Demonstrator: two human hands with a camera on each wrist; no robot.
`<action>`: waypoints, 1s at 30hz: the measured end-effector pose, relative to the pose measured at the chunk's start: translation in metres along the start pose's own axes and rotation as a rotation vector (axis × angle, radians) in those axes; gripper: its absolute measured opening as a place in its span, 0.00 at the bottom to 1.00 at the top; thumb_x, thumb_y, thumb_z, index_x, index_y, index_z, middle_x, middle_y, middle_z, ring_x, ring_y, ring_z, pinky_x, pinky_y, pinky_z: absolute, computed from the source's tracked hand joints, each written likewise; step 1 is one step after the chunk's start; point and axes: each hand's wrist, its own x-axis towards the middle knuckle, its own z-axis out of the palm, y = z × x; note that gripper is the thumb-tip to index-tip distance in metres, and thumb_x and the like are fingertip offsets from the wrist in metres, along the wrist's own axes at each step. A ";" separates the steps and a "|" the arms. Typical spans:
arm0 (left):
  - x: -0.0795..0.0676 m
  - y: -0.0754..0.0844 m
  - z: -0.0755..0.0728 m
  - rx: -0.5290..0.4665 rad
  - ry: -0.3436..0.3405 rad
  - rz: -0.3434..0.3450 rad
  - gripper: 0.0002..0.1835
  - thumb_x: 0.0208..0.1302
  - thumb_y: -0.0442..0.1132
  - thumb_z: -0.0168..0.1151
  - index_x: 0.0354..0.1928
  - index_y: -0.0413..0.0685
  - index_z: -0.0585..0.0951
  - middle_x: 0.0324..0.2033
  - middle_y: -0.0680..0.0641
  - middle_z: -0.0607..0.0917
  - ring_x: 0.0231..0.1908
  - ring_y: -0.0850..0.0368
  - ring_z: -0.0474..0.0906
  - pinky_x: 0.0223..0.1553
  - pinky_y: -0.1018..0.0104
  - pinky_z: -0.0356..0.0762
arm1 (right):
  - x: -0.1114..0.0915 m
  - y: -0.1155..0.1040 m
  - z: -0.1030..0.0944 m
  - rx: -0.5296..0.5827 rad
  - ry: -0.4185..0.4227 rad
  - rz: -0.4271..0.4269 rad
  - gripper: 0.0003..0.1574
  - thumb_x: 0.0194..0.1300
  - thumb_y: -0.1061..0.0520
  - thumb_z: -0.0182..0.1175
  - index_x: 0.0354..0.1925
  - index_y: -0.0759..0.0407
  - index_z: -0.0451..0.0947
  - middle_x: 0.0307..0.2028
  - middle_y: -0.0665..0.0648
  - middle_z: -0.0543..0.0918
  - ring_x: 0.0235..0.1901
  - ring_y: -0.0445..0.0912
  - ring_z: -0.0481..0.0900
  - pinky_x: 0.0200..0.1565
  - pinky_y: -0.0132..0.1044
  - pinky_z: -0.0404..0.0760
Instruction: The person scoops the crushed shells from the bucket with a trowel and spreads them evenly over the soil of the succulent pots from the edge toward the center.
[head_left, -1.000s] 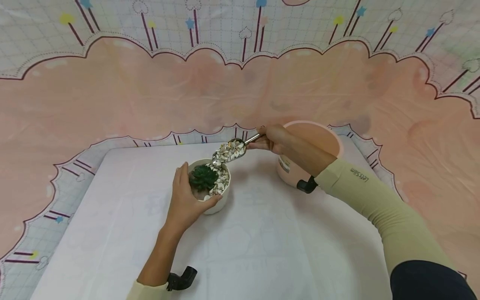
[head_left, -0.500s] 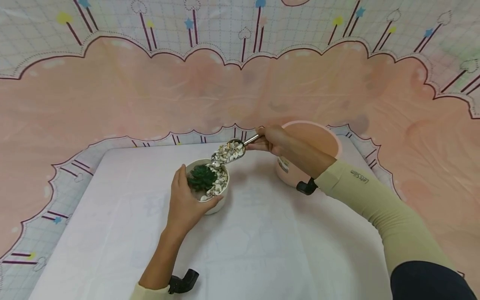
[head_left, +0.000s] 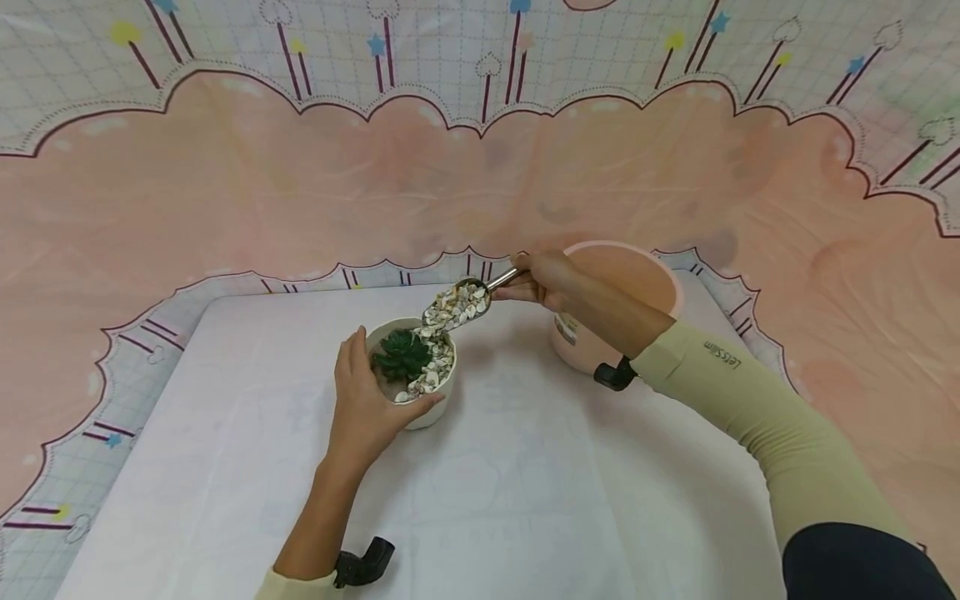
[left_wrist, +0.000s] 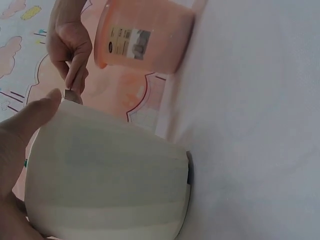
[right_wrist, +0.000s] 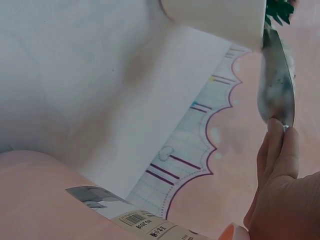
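A white flowerpot (left_wrist: 110,175) stands on the white table, holding a green succulent (head_left: 402,355). White and tan pebbles (head_left: 429,377) cover the right part of its top; the left part shows a greyish surface. My left hand (head_left: 367,408) grips the pot from the left, thumb at the near rim and fingers on the far left side. My right hand (head_left: 542,279) pinches the handle of a metal scoop (right_wrist: 277,80) heaped with pebbles. The scoop's tip lies at the pot's right rim, tilted down toward the succulent, where its pebbles meet those in the pot.
A pink bucket (left_wrist: 150,37) with a printed label stands right of the pot, partly behind my right forearm; its inside bottom is hidden. The white tabletop (head_left: 525,483) stretches toward me. A patterned pink cloth (head_left: 300,192) hangs behind the table.
The pot and my left hand have shifted slightly left in the head view. The scoop stays at the rim with almost the same heap, and my right hand has hardly moved.
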 end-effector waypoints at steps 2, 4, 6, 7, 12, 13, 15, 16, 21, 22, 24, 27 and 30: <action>0.000 0.000 0.000 0.001 0.008 -0.019 0.73 0.47 0.53 0.88 0.83 0.37 0.45 0.78 0.30 0.52 0.76 0.34 0.51 0.70 0.33 0.61 | 0.000 0.000 0.001 -0.002 -0.005 -0.005 0.23 0.87 0.55 0.46 0.49 0.77 0.74 0.28 0.72 0.86 0.25 0.58 0.90 0.36 0.38 0.88; 0.001 -0.001 -0.001 -0.005 -0.001 -0.022 0.73 0.48 0.53 0.87 0.83 0.37 0.45 0.78 0.29 0.52 0.76 0.33 0.52 0.70 0.32 0.61 | 0.000 0.000 0.001 0.000 -0.007 -0.009 0.23 0.87 0.55 0.46 0.50 0.77 0.74 0.27 0.72 0.86 0.25 0.58 0.90 0.36 0.38 0.88; 0.004 -0.003 -0.003 -0.016 -0.027 -0.008 0.72 0.49 0.52 0.87 0.83 0.37 0.45 0.78 0.30 0.53 0.76 0.33 0.52 0.71 0.32 0.60 | 0.000 0.000 0.001 0.006 -0.005 -0.010 0.22 0.87 0.56 0.46 0.50 0.77 0.74 0.27 0.72 0.86 0.25 0.58 0.90 0.36 0.38 0.88; 0.005 -0.004 -0.005 -0.022 -0.045 0.000 0.72 0.49 0.51 0.87 0.83 0.37 0.45 0.78 0.30 0.53 0.77 0.33 0.52 0.71 0.32 0.60 | 0.000 0.000 0.001 0.007 -0.005 -0.012 0.22 0.87 0.56 0.46 0.50 0.77 0.74 0.27 0.72 0.86 0.25 0.58 0.90 0.36 0.38 0.88; 0.011 -0.012 -0.014 -0.056 -0.153 0.036 0.72 0.49 0.50 0.86 0.84 0.41 0.43 0.79 0.33 0.54 0.77 0.34 0.54 0.70 0.31 0.60 | 0.000 0.000 -0.001 0.014 -0.001 -0.019 0.22 0.87 0.57 0.46 0.51 0.78 0.74 0.26 0.72 0.86 0.25 0.58 0.90 0.37 0.37 0.88; 0.012 -0.012 -0.015 -0.059 -0.169 0.039 0.72 0.50 0.49 0.86 0.85 0.42 0.43 0.79 0.33 0.53 0.77 0.34 0.53 0.70 0.30 0.60 | 0.000 0.000 -0.001 0.014 -0.001 -0.021 0.22 0.87 0.57 0.46 0.51 0.79 0.74 0.26 0.72 0.86 0.25 0.58 0.90 0.37 0.37 0.88; 0.012 -0.013 -0.016 -0.064 -0.190 0.038 0.72 0.51 0.50 0.85 0.85 0.42 0.43 0.80 0.33 0.51 0.78 0.33 0.51 0.70 0.30 0.59 | 0.000 0.000 -0.001 0.020 0.002 -0.019 0.22 0.87 0.57 0.46 0.49 0.79 0.75 0.26 0.72 0.86 0.25 0.58 0.90 0.37 0.37 0.88; 0.012 -0.012 -0.017 -0.062 -0.190 0.036 0.72 0.51 0.50 0.85 0.85 0.42 0.42 0.80 0.33 0.50 0.78 0.33 0.49 0.71 0.29 0.57 | 0.000 0.000 -0.001 0.019 0.000 -0.019 0.22 0.87 0.57 0.46 0.49 0.78 0.75 0.27 0.72 0.86 0.25 0.58 0.90 0.37 0.37 0.88; 0.007 -0.003 -0.011 -0.028 -0.116 0.024 0.73 0.49 0.53 0.86 0.84 0.39 0.44 0.80 0.32 0.50 0.79 0.33 0.48 0.72 0.30 0.56 | 0.000 0.000 -0.002 0.015 -0.008 -0.020 0.21 0.87 0.57 0.45 0.49 0.77 0.75 0.27 0.72 0.86 0.26 0.58 0.90 0.37 0.37 0.88; 0.005 -0.001 -0.009 -0.018 -0.092 0.019 0.73 0.48 0.54 0.87 0.84 0.38 0.44 0.80 0.32 0.51 0.78 0.34 0.48 0.72 0.31 0.57 | 0.000 0.000 -0.001 0.014 -0.010 -0.022 0.22 0.87 0.57 0.45 0.49 0.77 0.75 0.27 0.72 0.86 0.26 0.58 0.90 0.37 0.37 0.88; 0.003 0.003 -0.005 0.007 -0.056 0.014 0.74 0.47 0.56 0.87 0.83 0.37 0.45 0.79 0.31 0.51 0.78 0.34 0.49 0.71 0.32 0.59 | -0.001 0.000 -0.001 0.012 -0.013 -0.024 0.22 0.87 0.57 0.45 0.51 0.78 0.74 0.28 0.72 0.86 0.26 0.58 0.90 0.37 0.37 0.88; 0.001 0.008 -0.002 0.033 -0.027 0.003 0.74 0.47 0.56 0.87 0.83 0.35 0.46 0.78 0.31 0.52 0.77 0.34 0.51 0.71 0.34 0.61 | -0.001 0.000 0.000 0.015 -0.018 -0.025 0.22 0.87 0.58 0.45 0.53 0.79 0.74 0.28 0.73 0.86 0.26 0.58 0.90 0.38 0.38 0.88; 0.002 0.007 -0.002 0.041 -0.027 0.001 0.72 0.49 0.56 0.86 0.83 0.35 0.46 0.78 0.30 0.53 0.77 0.33 0.52 0.71 0.34 0.61 | -0.001 0.000 0.000 0.013 -0.023 -0.027 0.22 0.87 0.58 0.45 0.54 0.79 0.73 0.28 0.72 0.86 0.25 0.58 0.90 0.38 0.38 0.88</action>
